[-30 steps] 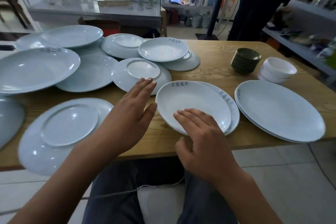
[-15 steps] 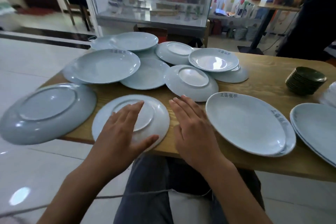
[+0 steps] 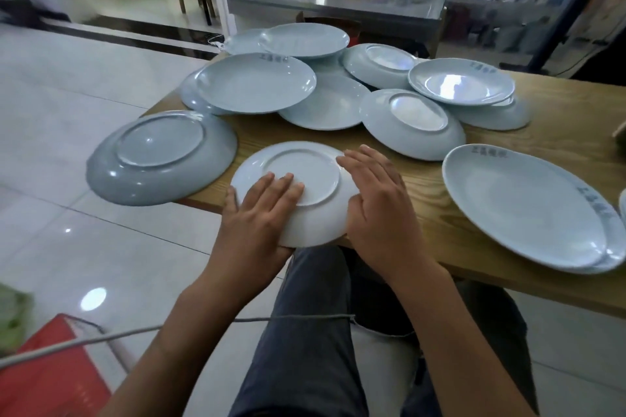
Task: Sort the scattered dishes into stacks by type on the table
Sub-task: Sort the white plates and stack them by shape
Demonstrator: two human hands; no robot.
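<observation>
Head view shows us at the near edge of the wooden table [image 3: 559,118], both hands on an upside-down plate [image 3: 298,189] whose near rim hangs over that edge. Our left hand [image 3: 257,223] takes the overhanging rim: fingers [image 3: 281,186] lie flat across the raised foot ring on top, and the palm wraps the edge, the thumb hidden below it, so we judge this a grip. Our right hand [image 3: 376,203] lies beside the plate with straight, relaxed fingers touching its right rim and holds nothing.

We expect the plate to be stiff, glossy and slippery, fairly light, and breakable if it slides off. The overhanging rim looks like the best place to hold it, one hand on each side, since the flat back offers no purchase.

A larger upside-down plate [image 3: 159,156] lies just to the left, also over the edge. Behind is a jumble of overlapping plates [image 3: 257,81]; to the right, a stack of oval platters [image 3: 528,206].
</observation>
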